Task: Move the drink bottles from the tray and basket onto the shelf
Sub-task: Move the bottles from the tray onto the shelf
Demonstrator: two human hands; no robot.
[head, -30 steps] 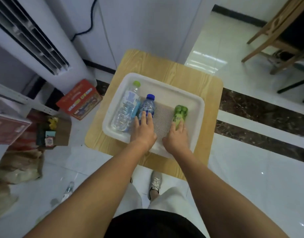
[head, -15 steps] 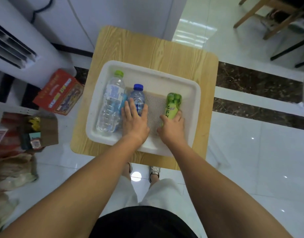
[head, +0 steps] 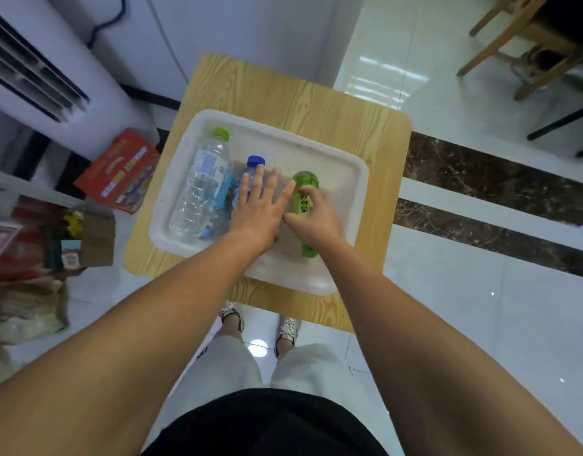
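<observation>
Right hand (head: pixel 313 222) now further up green bottle (head: pixel 305 182), grip curled round; left hand (head: pixel 259 212) flat on blue-capped bottle (head: pixel 250 169); label perhaps Chinese

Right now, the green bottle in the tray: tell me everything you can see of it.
The green bottle is small, glossy, plastic by its look, with a yellow-green label bearing dark characters. It lies on its side in the right part of the white tray, lengthwise away from the person. The right hand grips its middle, thumb on its left; both ends show.

3 bottles (head: pixel 203 179) side by side in tray (head: pixel 344 205) on table (head: pixel 283 93).
</observation>
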